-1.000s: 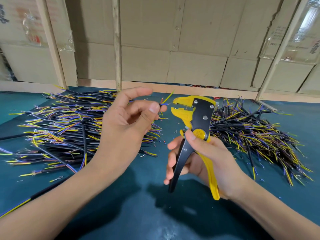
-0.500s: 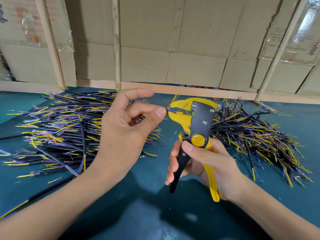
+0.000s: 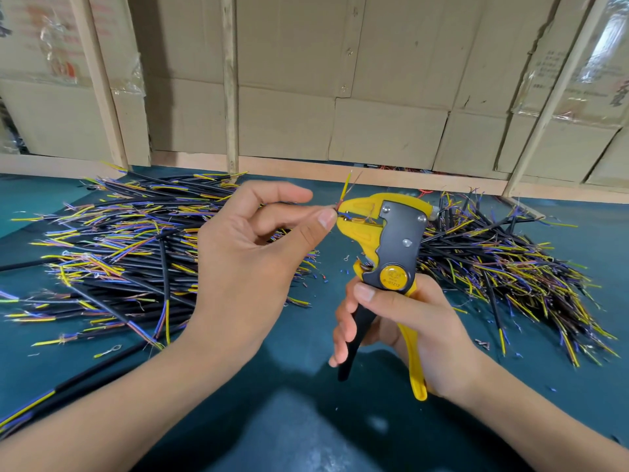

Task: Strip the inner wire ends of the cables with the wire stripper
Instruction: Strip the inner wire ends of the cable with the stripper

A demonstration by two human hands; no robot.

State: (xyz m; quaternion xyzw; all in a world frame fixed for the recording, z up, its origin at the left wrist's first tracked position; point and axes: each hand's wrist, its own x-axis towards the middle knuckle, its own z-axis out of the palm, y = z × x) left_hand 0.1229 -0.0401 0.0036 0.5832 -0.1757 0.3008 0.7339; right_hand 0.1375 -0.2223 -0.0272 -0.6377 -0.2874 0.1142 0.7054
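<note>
Right hand point(image 3: 408, 321) wrapped round the handles of the yellow-and-grey wire stripper point(image 3: 391, 253), held upright above the table's point(image 3: 306, 430) near middle. Left hand point(image 3: 252, 260) pinching thin inner wires point(image 3: 345, 195) fed into its beak. Cable heaps toward the left point(image 3: 112, 253) and right point(image 3: 503, 264) edges. Cardboard boxes point(image 3: 374, 131) along the far edge.

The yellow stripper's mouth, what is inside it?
Thin blue and reddish inner wires, fed in by the left hand, lie in the mouth of the wire stripper. Its blades are hidden, so whether insulation is cut cannot be seen.
</note>
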